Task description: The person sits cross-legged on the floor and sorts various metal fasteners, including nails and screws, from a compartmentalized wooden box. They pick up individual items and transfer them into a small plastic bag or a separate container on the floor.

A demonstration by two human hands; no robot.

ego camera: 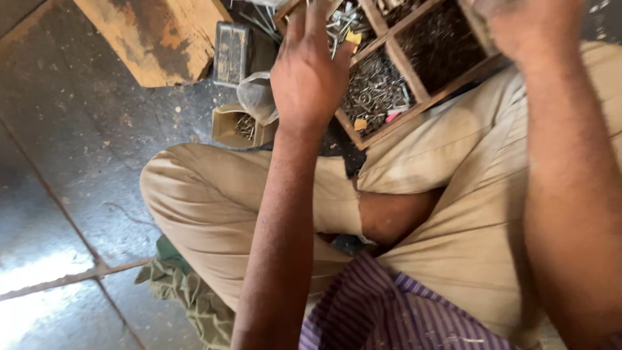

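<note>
The wooden tray (424,91) with compartments sits at upper centre-right of the frame, resting against the knee. It looks stiff and heavy; best held by its rim. Its screws (376,87) are small, hard, sharp. The left hand (310,74) reaches in, fingers spread. The right hand (528,26), upper right, is blurred; its grip cannot be told.

Daylight glare washes out the floor (45,285) at lower left. The right hand (528,26) is motion-blurred; everything else looks decently sharp.
</note>
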